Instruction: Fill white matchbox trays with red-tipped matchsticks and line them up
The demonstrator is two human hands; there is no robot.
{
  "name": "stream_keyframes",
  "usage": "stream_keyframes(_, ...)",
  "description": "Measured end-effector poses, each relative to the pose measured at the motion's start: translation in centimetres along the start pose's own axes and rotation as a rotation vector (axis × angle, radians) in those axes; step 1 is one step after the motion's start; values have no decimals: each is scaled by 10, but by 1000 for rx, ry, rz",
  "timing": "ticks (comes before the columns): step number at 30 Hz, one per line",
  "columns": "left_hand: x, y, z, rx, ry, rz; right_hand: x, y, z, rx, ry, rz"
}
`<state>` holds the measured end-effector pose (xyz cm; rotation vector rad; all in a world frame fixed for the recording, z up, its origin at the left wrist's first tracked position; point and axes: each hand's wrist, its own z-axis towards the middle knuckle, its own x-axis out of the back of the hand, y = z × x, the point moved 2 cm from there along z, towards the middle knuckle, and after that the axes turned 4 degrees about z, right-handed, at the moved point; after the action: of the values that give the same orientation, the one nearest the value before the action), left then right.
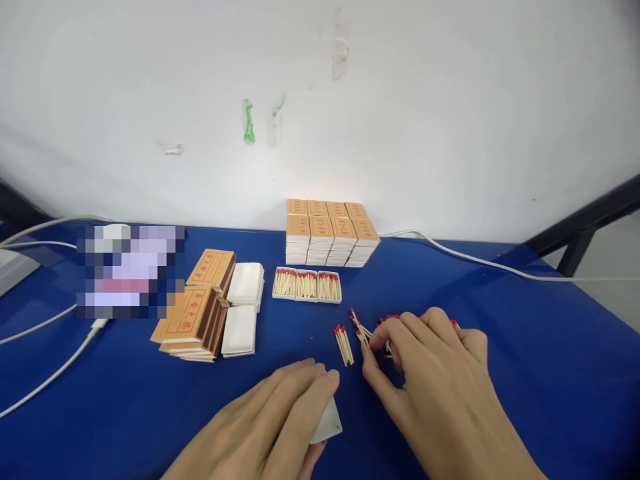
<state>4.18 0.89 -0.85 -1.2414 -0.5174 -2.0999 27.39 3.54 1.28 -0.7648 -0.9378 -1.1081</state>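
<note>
Bright, even light; soft shadows, edges warped.

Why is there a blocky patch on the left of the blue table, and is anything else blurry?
Head view: the patch is big squares hiding whatever lies there; the matches, the left hand and the right hand look sharp; light is soft, shadows faint; no glare on the table.

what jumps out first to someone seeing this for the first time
Against the bright blue table, the red-tipped loose matches at front centre catch the eye, with the right hand curled over more of them and the left hand holding a white tray beside it. Behind them sit three filled trays, and a neat block of stacked matchboxes stands at the wall.
</note>
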Motion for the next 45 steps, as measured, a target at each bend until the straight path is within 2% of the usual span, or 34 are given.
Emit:
stream_keyframes(12,1,2,1,3,-8,-55,10,14,1,-33,16,26)
stream_keyframes(21,2,-2,0,-12,-10,-23,20,27,10,-157,90,-35)
stream_keyframes(27,5,0,4,-15,38,-15,8,9,8,-153,-24,257)
stream_keyframes(33,4,1,5,7,31,-21,-4,-2,7,-135,-58,240)
stream_keyframes(45,4,1,8,-8,42,-8,-7,-7,8,-166,-108,347)
